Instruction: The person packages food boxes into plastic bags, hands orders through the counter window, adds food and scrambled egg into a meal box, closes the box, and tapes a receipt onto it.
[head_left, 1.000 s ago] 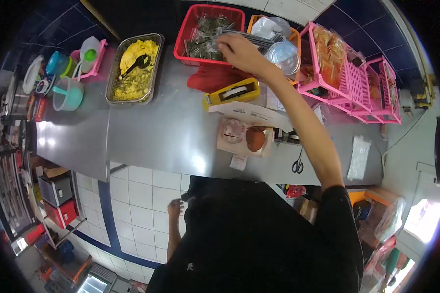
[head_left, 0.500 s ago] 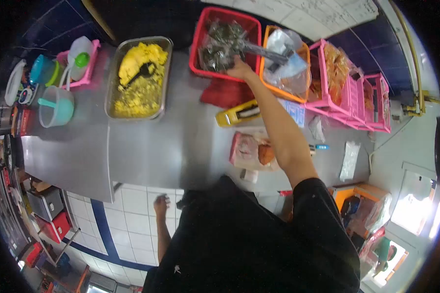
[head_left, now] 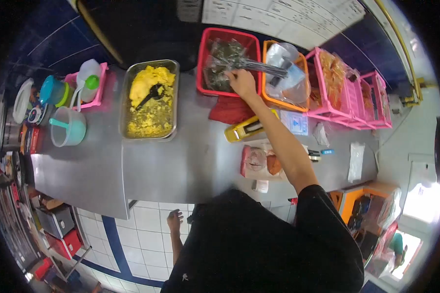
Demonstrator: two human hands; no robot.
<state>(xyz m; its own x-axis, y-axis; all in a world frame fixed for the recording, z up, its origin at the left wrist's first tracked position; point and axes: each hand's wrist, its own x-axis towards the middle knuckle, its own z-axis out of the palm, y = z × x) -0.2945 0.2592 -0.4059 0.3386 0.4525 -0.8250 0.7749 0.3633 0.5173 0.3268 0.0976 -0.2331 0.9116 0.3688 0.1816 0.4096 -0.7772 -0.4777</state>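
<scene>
A red bin [head_left: 204, 66] at the back of the counter holds several clear bags with dark green contents [head_left: 222, 61]. My right hand [head_left: 242, 84] reaches over its front right corner, fingers closed at the edge of a bag. A bundle of thin dark sticks [head_left: 264, 67] in plastic lies across this bin and the orange basket [head_left: 283, 104] beside it. Down by my side, over the floor, my left hand [head_left: 174, 220] hangs with loosely bent fingers apart and nothing in it. Under my right forearm are a yellow tape dispenser [head_left: 237, 132] and a red cloth [head_left: 230, 110].
Left of the bin stands a glass tray [head_left: 124, 117] of yellow food with a black spoon. A mint jug [head_left: 76, 132] and pink basket [head_left: 101, 88] are at far left. Pink racks [head_left: 352, 100] stand at right. An opened box [head_left: 247, 163] lies near the front edge.
My right hand has moved from above the bin's right side to its front right corner, among the bags. My left hand still hangs down. The camera view has shifted.
</scene>
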